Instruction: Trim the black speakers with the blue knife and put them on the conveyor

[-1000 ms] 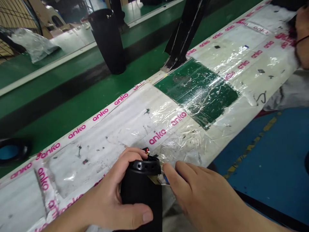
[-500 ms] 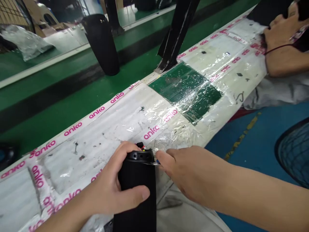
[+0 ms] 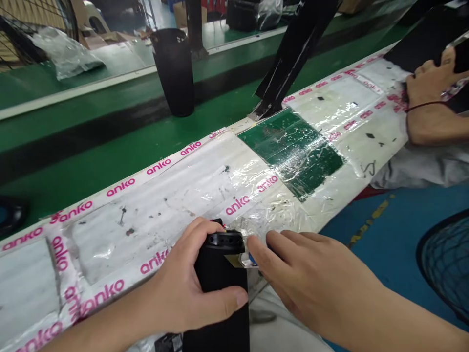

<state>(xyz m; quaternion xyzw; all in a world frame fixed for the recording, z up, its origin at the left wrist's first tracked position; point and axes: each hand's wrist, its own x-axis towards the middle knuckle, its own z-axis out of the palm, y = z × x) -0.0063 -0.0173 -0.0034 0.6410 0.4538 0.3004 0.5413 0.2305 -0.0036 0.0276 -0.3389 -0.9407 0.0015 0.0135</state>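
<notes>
My left hand (image 3: 200, 278) is wrapped round the upper part of a black cylindrical housing (image 3: 222, 293), its thumb lying across the front. A glossy black ring with small holes (image 3: 225, 239) tops the housing, and a bit of red wire and a black connector (image 3: 219, 222) show behind it. My right hand (image 3: 304, 269) is closed on a utility knife (image 3: 252, 260), mostly hidden by the fingers. Its flat blade (image 3: 233, 260) points left across the housing just below the ring; whether it touches the surface I cannot tell.
The bench top (image 3: 146, 244) is covered with taped foam sheet marked "anko". Across the green conveyor (image 3: 120, 132) stands a black tapered cylinder (image 3: 174, 73), near a slanted black post (image 3: 296, 54). A co-worker's hand (image 3: 427, 88) is at right, above a dark mesh basket (image 3: 447, 259).
The knife blade has moved from edge-on at the ring to just below it, with its flat face now showing. My left hand still grips the housing; the whole view has shifted slightly.
</notes>
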